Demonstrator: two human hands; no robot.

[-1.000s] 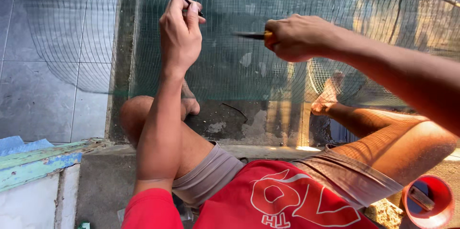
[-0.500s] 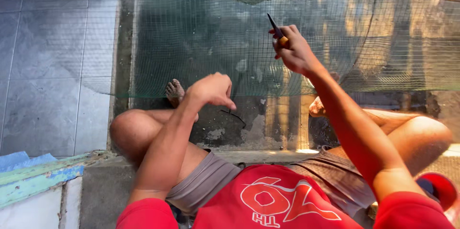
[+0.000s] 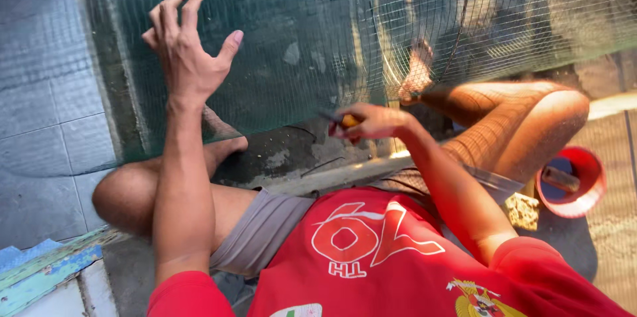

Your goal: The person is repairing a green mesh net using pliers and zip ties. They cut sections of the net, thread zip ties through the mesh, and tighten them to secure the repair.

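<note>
The mesh is the biggest thing before me: a sheet of fine wire netting, greenish in the shade, hanging across the whole upper view and draping down over my right knee and foot. Behind it I see grey tiles on the left and a rough concrete ledge running across under its lower edge. My legs are folded beneath it, the left knee low on the left.

By my right leg sits a red bucket, its mouth turned towards me; inside lies one short dark piece, which I cannot identify.

My left hand is raised against the mesh, palm flat to it, fingers spread apart and pointing up, clamped on nothing.

My right hand is lower, near the bottom edge of the mesh just above the ledge, fingers closed tight round a small tool with a yellow grip. Its long axis lies nearly level, and the dark tip points left, towards my left leg. Whether the tip touches the wire, I cannot tell.
</note>
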